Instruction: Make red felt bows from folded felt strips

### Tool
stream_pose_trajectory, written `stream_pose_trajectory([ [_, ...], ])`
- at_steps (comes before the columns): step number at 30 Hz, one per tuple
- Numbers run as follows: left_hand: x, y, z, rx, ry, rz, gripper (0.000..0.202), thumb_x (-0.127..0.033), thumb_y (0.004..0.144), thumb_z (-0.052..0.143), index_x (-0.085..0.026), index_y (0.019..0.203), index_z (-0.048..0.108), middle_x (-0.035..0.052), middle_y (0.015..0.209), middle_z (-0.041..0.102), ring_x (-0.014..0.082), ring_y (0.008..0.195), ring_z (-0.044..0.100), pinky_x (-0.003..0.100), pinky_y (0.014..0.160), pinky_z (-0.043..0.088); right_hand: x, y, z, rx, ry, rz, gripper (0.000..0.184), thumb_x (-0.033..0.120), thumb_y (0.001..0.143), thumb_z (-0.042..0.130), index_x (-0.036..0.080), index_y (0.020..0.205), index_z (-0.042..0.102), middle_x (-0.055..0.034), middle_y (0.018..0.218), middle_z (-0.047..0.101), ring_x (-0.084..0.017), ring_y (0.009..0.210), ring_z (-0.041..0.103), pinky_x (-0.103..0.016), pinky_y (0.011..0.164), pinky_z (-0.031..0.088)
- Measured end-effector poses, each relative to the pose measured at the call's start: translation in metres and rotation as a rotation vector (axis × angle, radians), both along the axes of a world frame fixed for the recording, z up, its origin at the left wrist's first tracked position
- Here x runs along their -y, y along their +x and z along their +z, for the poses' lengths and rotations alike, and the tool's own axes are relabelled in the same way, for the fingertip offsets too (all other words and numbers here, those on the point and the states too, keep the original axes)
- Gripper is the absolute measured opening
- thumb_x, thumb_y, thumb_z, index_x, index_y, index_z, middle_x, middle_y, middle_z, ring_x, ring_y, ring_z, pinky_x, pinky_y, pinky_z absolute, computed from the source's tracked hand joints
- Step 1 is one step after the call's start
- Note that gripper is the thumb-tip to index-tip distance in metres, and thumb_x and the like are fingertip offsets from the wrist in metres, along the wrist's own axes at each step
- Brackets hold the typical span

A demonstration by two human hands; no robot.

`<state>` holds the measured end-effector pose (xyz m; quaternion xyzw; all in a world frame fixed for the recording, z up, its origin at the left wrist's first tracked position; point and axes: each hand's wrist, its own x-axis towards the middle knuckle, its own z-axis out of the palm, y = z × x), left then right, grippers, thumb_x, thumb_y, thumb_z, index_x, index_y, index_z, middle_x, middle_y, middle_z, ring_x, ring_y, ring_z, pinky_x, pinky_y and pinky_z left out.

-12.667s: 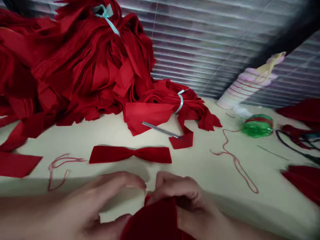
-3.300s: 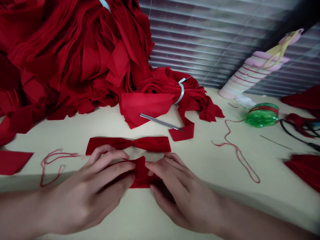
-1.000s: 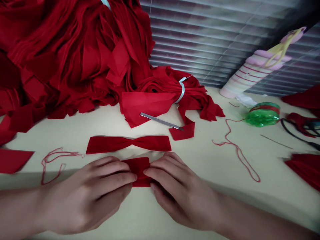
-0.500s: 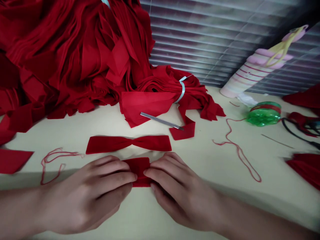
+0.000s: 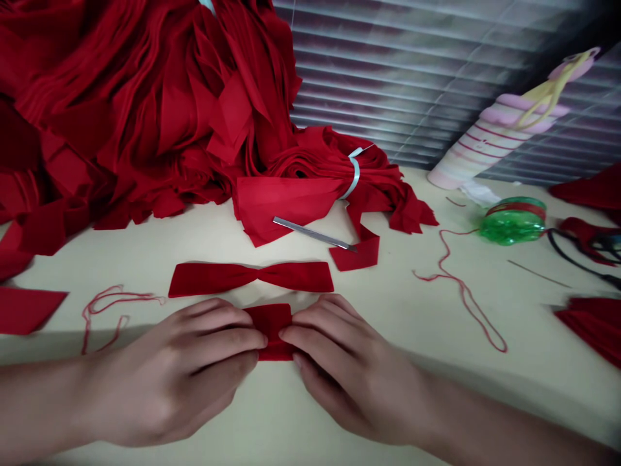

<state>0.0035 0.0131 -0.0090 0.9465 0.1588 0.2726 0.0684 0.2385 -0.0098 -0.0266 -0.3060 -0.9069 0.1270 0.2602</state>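
Observation:
A folded piece of red fabric (image 5: 274,323) lies on the pale table (image 5: 310,414), its ends hidden under my fingers. My left hand (image 5: 194,369) is closed on its left side, and my right hand (image 5: 344,362) grips its right side; a short stretch of cloth shows between the fingertips. Just beyond the hands rests a red fabric bow (image 5: 257,277), flat and pinched at its middle. Behind the bow, metal tweezers (image 5: 313,234) lie across red cloth.
Heaps of red fabric (image 5: 145,110) fill the back left, beside a bundle with a pale blue tie (image 5: 356,171). Loose red thread (image 5: 460,291) runs to a green spool (image 5: 512,223) at right. A pastel bottle (image 5: 490,142) stands by the blinds (image 5: 369,71).
Almost nothing differs. Both hands keep their hold on the folded red fabric, and the view has shifted very slightly.

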Motion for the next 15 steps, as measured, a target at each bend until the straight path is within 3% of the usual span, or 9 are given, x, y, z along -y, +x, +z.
stream_pose_trajectory([
  [15, 0.0010, -0.0017, -0.0018, 0.003, 0.021, 0.009, 0.018, -0.006, 0.087, 0.050, -0.012, 0.087, 0.067, 0.0016, 0.096, 0.070, 0.0187, 0.087, 0.060, 0.034, 0.080, 0.050, -0.0004, -0.0023, 0.0014, -0.032, 0.027, -0.014, 0.024, 0.008, 0.085, 0.050, 0.006, 0.109, 0.054, -0.0116, 0.093, 0.063, -0.021, 0.085, 0.054, -0.040, 0.081, 0.046],
])
